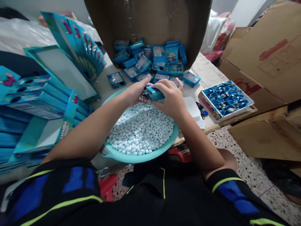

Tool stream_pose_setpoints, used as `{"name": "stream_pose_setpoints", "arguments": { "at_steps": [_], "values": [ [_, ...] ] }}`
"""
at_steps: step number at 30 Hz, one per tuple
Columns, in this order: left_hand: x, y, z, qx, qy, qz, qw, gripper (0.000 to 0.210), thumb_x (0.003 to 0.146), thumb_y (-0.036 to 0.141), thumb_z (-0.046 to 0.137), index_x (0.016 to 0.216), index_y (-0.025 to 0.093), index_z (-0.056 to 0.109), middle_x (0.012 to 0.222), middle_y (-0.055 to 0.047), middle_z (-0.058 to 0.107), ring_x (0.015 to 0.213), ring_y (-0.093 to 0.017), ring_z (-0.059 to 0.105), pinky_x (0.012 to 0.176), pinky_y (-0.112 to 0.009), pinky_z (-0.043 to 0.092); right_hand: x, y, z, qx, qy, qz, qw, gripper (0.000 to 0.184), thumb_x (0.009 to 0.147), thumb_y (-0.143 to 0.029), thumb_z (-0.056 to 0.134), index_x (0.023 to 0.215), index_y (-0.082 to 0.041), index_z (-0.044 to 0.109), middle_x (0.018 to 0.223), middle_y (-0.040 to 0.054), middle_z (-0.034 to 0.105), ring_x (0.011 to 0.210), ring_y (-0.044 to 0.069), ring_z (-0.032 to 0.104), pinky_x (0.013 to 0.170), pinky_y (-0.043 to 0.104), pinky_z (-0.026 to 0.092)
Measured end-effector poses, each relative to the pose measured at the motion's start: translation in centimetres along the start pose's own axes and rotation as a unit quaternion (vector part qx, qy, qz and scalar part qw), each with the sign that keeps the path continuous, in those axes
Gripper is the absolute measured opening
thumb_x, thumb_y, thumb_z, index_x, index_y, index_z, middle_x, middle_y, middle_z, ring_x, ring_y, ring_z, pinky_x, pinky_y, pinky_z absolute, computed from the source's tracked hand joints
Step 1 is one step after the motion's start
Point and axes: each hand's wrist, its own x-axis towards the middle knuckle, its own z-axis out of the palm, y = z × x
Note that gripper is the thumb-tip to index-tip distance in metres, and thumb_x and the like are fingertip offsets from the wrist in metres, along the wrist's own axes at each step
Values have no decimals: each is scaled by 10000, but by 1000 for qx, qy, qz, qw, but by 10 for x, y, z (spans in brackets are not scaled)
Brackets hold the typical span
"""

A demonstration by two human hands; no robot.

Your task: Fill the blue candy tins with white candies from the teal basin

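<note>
My right hand (171,95) is wrapped round a small blue candy box (155,93), held tilted above the basin. Cupped against the box's left end, my left hand (136,91) holds several small white candies (142,96). Its thumb points up beside the box. Both hands are over the far part of a turquoise basin (172,141), which contains a heap of pale white and bluish candies (141,128). The box's opening is partly hidden by my fingers.
Blue candy boxes (142,64) lie in and before a big cardboard carton (150,22). At right are a tray of blue caps (225,99), a white device (191,108) and keys (202,110). Display boxes (35,97) stack at left; cardboard (265,59) stands far right.
</note>
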Motion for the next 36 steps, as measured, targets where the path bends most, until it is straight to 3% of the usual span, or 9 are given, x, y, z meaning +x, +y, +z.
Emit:
{"name": "stream_pose_setpoints", "arguments": {
  "at_steps": [6,10,15,18,20,25,30,33,36],
  "values": [
    [5,6,-9,99,43,64,992,722,948,876,528,952,174,696,545,-35,601,401,-132,470,467,-257,403,3,6,-3,45,86,13,995,333,989,-384,680,1307,-286,664,1316,97,738,1294,311,675,1216,583,444],
    [2,4,-13,237,11,87,968,591,944,733,656,980,152,759,722,-89,739,560,-170,622,585,-272,474,0,16,2,131,171,40,976,379,1006,-496,642,1301,-258,642,1236,110,732,1201,293,710,1068,523,586],
    [-4,3,-20,464,-80,127,873,343,824,552,785,964,247,855,977,-51,829,892,-227,704,743,-268,467,-34,42,-2,208,316,150,913,483,1012,-583,611,1358,-248,584,1179,112,688,1088,267,738,948,482,635],
    [-4,4,-21,479,-87,111,866,324,792,533,790,976,277,869,1069,-43,833,997,-255,708,811,-262,474,-62,67,-6,173,439,205,858,476,992,-605,632,1304,-249,574,1158,114,658,1096,276,714,944,509,624],
    [-1,4,-20,480,-92,108,866,348,748,515,830,996,274,866,1083,-50,821,980,-258,702,795,-256,467,-77,84,-6,144,477,233,835,482,971,-625,656,1262,-251,566,1121,104,652,1048,269,708,922,509,623],
    [8,4,-22,487,-78,95,865,436,683,547,902,1016,268,865,1047,-67,797,908,-260,680,741,-252,459,-94,113,0,124,427,237,864,527,943,-661,650,1251,-253,523,1056,77,635,924,236,704,848,440,616],
    [9,9,-28,477,-87,79,871,339,673,441,964,954,269,880,1038,-66,816,923,-261,698,698,-220,468,-96,112,-4,151,345,222,899,445,917,-569,704,1188,-264,526,1003,37,602,820,194,651,763,368,583],
    [8,12,-29,447,-74,50,890,207,687,229,966,872,251,878,965,-41,816,820,-206,664,607,-181,417,-100,108,-16,132,291,190,928,377,945,-546,665,1181,-267,572,1070,60,626,944,226,673,855,415,594],
    [7,14,-30,357,-71,-27,931,111,831,88,849,864,194,857,853,-11,793,704,-151,600,546,-166,358,-111,112,-31,115,277,154,942,329,1014,-539,527,1215,-285,584,1229,110,642,1179,274,685,979,481,591]
  ]
}}
